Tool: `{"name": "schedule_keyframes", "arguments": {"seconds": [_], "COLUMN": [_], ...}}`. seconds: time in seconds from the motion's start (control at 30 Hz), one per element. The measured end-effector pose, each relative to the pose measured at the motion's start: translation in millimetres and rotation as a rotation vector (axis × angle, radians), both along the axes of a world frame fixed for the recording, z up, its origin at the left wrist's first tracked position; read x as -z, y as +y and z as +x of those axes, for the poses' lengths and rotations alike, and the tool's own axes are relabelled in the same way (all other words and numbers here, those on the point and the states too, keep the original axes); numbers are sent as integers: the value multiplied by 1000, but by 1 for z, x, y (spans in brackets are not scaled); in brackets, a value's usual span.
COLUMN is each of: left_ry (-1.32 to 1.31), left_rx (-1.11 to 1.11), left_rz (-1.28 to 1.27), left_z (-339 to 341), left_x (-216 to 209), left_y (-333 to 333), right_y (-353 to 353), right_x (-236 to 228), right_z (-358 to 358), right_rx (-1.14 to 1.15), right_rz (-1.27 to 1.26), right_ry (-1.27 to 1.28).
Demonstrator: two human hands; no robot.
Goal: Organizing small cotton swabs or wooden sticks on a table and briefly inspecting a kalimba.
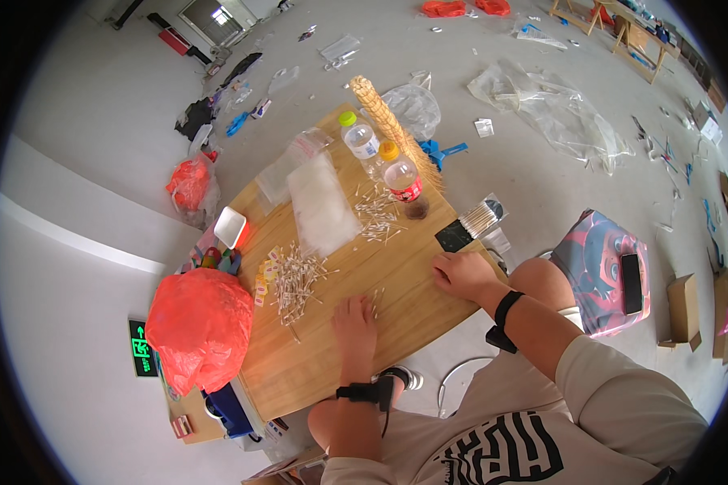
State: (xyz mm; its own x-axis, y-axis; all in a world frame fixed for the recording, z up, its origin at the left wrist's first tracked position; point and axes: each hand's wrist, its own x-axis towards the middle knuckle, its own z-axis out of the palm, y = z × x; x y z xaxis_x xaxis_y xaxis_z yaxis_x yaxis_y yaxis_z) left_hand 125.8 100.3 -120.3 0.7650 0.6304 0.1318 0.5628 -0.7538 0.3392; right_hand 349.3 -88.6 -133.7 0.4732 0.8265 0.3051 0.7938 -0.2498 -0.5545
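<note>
One clear, black-ended plastic packet (pixel 455 236) looks filled; heaped thin white cotton swabs (pixel 295 283) lie loose, seemingly left; left hand (pixel 354 323) fairly flat, right hand (pixel 463 275) loosely curled; cannot tell either's hold

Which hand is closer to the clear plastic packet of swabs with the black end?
Right. The right hand is close beside the packet; the left hand is farther away, leftward.

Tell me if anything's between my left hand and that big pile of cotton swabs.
Nothing visible is: just a strip of wooden tabletop separates your left hand from the big swab pile, up and to its left.
</note>
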Motion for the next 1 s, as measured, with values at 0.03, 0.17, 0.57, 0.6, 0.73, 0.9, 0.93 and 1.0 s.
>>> {"name": "schedule_keyframes", "arguments": {"seconds": [0.03, 0.17, 0.57, 0.6, 0.73, 0.9, 0.93, 1.0], "left_ry": [-66, -133, -191, -192, -199, -246, -250, -254], "left_rx": [11, -16, 30, 26, 8, 110, 101, 91], "left_rz": [57, 147, 204, 203, 138, 132, 99, 65], "left_z": [1, -5, -18, -17, -12, -20, -20, -22], "left_x": [3, 14, 27, 26, 27, 29, 27, 23], "left_y": [-10, -27, -29, -29, -22, 2, 4, 7], "right_y": [0, 1, 1, 0, -1, 2, 1, -1], "right_x": [1, 2, 1, 0, 0, 0, 1, 1], "right_z": [1, 2, 0, 0, 0, -1, -1, 0], "right_rx": [1, 6, 3, 13, 11, 7, 8, 12], "right_rz": [4, -9, 20, 9, -21, -15, -20, -25], "right_ry": [-10, -4, -6, -7, 4, -4, -8, -5]}}
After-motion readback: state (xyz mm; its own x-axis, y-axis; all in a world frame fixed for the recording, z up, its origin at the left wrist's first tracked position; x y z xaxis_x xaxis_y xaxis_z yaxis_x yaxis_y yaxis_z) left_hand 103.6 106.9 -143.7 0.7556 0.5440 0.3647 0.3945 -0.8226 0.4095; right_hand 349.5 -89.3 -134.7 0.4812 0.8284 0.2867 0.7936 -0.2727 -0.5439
